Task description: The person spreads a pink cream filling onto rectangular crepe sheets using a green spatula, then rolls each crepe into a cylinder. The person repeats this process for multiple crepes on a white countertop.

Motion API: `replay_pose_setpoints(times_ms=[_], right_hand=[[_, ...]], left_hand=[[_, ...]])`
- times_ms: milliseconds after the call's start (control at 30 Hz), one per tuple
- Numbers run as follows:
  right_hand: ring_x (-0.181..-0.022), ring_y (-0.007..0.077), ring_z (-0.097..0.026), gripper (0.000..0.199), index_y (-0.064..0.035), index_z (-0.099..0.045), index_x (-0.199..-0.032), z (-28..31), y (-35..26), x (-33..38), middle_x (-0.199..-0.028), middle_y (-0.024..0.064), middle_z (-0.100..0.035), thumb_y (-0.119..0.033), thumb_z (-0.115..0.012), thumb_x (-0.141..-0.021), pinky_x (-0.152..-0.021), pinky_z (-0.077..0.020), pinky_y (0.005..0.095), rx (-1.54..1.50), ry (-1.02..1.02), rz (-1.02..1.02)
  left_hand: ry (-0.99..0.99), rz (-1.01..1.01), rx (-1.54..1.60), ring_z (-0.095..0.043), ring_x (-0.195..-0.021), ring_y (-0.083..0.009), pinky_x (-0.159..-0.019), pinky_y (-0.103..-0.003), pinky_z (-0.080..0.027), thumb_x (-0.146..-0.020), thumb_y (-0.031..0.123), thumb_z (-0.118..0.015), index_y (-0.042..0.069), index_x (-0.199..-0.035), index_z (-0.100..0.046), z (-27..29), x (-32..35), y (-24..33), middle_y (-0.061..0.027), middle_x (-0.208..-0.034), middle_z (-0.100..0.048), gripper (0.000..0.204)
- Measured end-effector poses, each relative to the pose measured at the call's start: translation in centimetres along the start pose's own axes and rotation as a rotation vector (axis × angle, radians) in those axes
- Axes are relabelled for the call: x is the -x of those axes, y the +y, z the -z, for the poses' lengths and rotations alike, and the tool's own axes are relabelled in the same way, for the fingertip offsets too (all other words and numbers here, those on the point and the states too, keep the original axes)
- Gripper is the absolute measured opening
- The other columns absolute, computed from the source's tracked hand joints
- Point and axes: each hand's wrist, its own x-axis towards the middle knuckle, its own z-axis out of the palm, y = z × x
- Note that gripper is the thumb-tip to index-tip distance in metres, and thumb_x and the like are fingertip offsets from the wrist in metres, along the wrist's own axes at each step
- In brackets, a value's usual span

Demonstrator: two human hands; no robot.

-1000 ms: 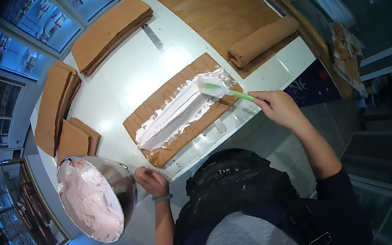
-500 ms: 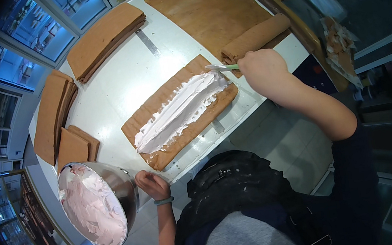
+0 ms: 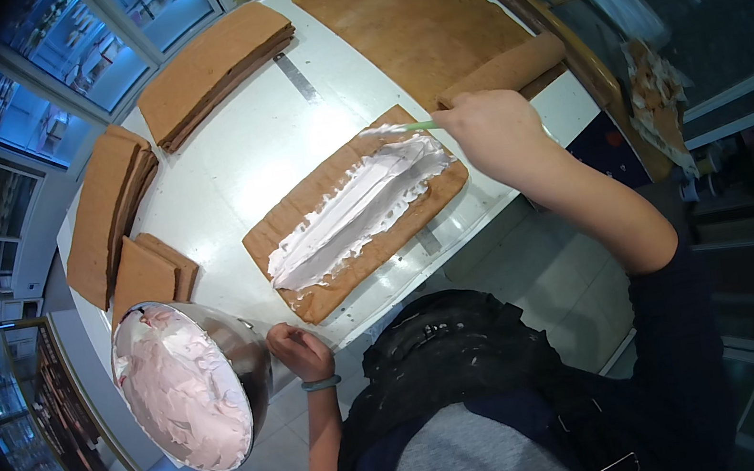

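1. White worktable (image 3: pixel 260 156) fills the upper middle of the view, with glass-fronted cabinets beyond its left edge and pale floor tiles below.
2. Large uncut brown sponge sheet (image 3: pixel 409 19) lies at the far right; a rolled cake (image 3: pixel 508 68) sits on its near edge, right beside the working hand and crowding its far stroke.
3. Stacks of sponge sheets (image 3: pixel 213 61) and (image 3: pixel 108 211) line the far left, well apart from the work.
4. Steel bowl (image 3: pixel 249 350) of pink cream is tilted at the table's near left corner; the left hand (image 3: pixel 299 350) is closed on its rim.
5. Sponge sheet (image 3: pixel 355 214) at centre carries a band of white cream; it looks soft and easily torn, best lifted from underneath along an edge.
6. Right hand (image 3: pixel 491 123) is closed around a green-handled spatula (image 3: pixel 400 128), blade at the sheet's far end; light and stiff, likely slippery with cream.
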Motion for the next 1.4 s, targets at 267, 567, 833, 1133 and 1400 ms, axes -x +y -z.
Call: replay_pose_setpoints(times_ms=[267,567,833,1133,1400], right_hand=[[-0.079,0.0292,-0.064,0.046,-0.0151,-0.067,-0.136,-5.8,-5.0,8.5,-0.088,0.0109,-0.057,-0.008,-0.062,-0.091,-0.07,-0.0543,0.0413,-0.223,0.093,-0.285],[-0.078,0.0275,-0.063,0.044,-0.0176,-0.067,-0.135,-7.5,-5.3,9.0,-0.087,0.0073,-0.057,-0.009,-0.065,-0.092,-0.066,-0.0529,0.0417,-0.358,0.204,-0.413],[-0.076,0.0271,-0.063,0.048,-0.0194,-0.065,-0.139,-8.6,-11.0,9.5,-0.087,0.0081,-0.055,-0.008,-0.065,-0.092,-0.064,-0.0524,0.041,-0.507,0.218,-0.163],[-0.079,0.0277,-0.064,0.047,-0.0212,-0.066,-0.138,-9.9,-6.8,10.4,-0.088,0.0073,-0.057,-0.009,-0.068,-0.093,-0.066,-0.0532,0.0406,-0.439,0.234,-0.418],[-0.076,0.0278,-0.063,0.045,-0.0165,-0.065,-0.141,-10.9,-7.9,12.9,-0.089,0.0097,-0.057,-0.006,-0.065,-0.097,-0.067,-0.052,0.0399,-0.629,0.4,-0.561]], left_hand=[[-0.003,0.008,0.028,-0.047,-0.086,-0.037,-0.081,-0.049,-0.038,-0.079,-0.002,-0.048,0.003,-0.099,-0.045,-0.1,0.1,0.0,-0.0169,-0.093,-0.046,0.021],[-0.026,0.02,0.03,-0.047,-0.085,-0.0368,-0.082,-0.049,-0.037,-0.078,-0.002,-0.049,0.003,-0.099,-0.045,0.1,-0.2,0.2,-0.0165,-0.093,-0.047,0.021],[-0.031,0.024,0.012,-0.048,-0.087,-0.0372,-0.082,-0.049,-0.037,-0.079,-0.004,-0.05,0.003,-0.1,-0.046,0.0,0.1,-0.1,-0.0172,-0.094,-0.048,0.023],[-0.051,0.04,0.051,-0.049,-0.091,-0.0376,-0.085,-0.048,-0.038,-0.078,-0.004,-0.05,0.003,-0.101,-0.046,0.0,0.5,-0.5,-0.0181,-0.097,-0.048,0.025],[-0.046,0.02,0.026,-0.048,-0.091,-0.038,-0.085,-0.049,-0.038,-0.078,-0.005,-0.05,0.002,-0.101,-0.045,-0.1,0.4,-0.6,-0.0184,-0.097,-0.048,0.025]])
